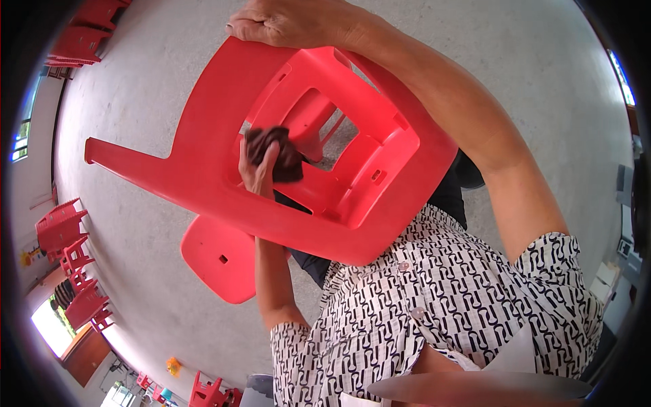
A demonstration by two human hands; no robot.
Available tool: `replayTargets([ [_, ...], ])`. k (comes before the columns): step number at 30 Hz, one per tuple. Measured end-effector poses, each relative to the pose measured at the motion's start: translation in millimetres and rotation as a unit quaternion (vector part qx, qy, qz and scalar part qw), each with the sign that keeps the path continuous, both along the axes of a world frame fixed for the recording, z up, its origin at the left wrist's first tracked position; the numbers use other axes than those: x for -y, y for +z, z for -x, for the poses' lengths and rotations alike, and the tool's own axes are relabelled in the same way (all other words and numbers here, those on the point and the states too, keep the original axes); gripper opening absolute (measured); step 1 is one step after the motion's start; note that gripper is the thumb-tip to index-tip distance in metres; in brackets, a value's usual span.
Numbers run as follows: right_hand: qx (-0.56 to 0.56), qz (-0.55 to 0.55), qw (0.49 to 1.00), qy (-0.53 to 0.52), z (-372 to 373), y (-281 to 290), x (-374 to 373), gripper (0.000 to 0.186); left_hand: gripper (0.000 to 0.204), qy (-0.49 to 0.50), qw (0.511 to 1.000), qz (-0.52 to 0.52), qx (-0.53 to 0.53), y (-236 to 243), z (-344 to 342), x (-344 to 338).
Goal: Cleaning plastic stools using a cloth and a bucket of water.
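A large red plastic chair or stool (224,115) is held up tilted in front of me, its hollow frame and openings facing up. My right hand (291,22) grips its far edge, at the top of the view. My left arm passes beneath the near side of the frame. Inside an opening, my left hand (261,161) is closed around a crumpled dark brown cloth (279,152), close to the inner red walls. Below the frame shows a red plastic seat (220,258) with a small slot; its lower part is hidden.
Red plastic chairs (61,227) stand along the left wall, and more red furniture (78,44) is at the far left. Another red chair (209,392) stands near the lower edge. Grey concrete floor (149,88) lies around me. Boxes and equipment (624,230) line the right side.
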State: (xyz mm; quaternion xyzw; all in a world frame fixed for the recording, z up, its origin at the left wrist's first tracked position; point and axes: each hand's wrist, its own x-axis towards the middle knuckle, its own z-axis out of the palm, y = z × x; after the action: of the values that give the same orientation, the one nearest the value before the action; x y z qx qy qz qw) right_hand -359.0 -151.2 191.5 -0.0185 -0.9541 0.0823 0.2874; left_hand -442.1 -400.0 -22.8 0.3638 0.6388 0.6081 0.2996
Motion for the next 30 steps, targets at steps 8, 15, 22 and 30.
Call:
replayTargets([
  [8,-0.029,0.003,0.999,0.016,-4.5,-0.6,14.9,0.042,0.048,-0.235,0.905,0.259,-0.243,-34.3,-40.4,-55.9],
  [15,-0.043,0.023,0.999,0.014,0.1,5.6,18.2,0.040,0.043,-0.178,0.977,0.107,0.039,-32.2,-46.4,-35.5],
  [22,0.014,-0.001,1.000,-0.003,4.2,20.9,25.5,0.040,0.050,-0.223,0.954,0.062,-0.192,-33.3,-115.8,-85.2],
  [30,-0.039,0.014,0.999,-0.004,-11.9,8.9,27.6,0.042,0.059,-0.368,0.854,0.194,-0.313,-44.6,-95.6,-7.9],
])
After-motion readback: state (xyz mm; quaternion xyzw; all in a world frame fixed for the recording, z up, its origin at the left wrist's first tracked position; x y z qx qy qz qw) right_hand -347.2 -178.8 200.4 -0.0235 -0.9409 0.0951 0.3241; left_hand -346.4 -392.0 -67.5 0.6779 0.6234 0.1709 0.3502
